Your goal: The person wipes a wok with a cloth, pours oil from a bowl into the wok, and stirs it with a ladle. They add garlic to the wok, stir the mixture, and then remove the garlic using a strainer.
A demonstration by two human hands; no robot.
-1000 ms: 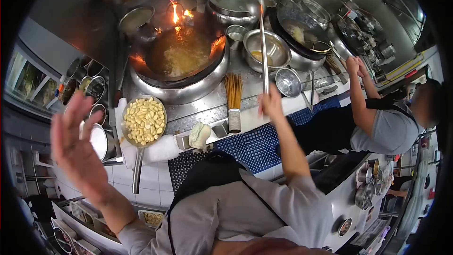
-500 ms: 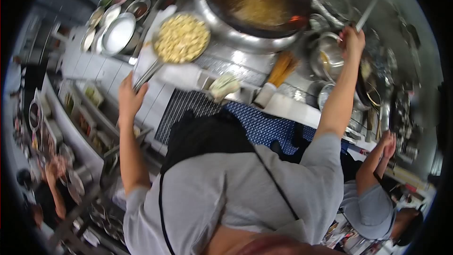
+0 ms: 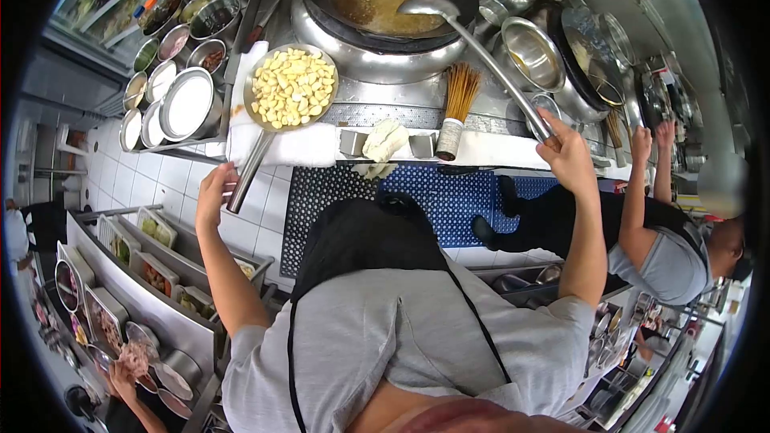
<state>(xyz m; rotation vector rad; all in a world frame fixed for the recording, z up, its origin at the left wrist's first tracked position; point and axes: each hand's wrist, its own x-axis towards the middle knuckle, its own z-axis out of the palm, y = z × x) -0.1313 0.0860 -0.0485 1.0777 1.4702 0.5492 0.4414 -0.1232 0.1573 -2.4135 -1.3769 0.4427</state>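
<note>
My right hand grips the end of a long metal ladle, whose bowl is over the right side of a wok of bubbling yellowish-brown oil. A round strainer piled with pale yellow chunks rests on the counter beside the wok, partly over a white cloth. Its metal handle sticks out past the counter edge. Close to the left of that handle is my left hand, fingers loosely bent and apart, not wrapped round it.
A bamboo brush and a crumpled cloth lie along the counter's front. Metal bowls stand to the right, seasoning containers to the left. A co-worker is at the right; another person's hands show lower left.
The ladle has swung from the upper right to over the wok, and my right hand has come down nearer the counter edge. My left hand has loosened from the strainer handle. The view has shifted.
</note>
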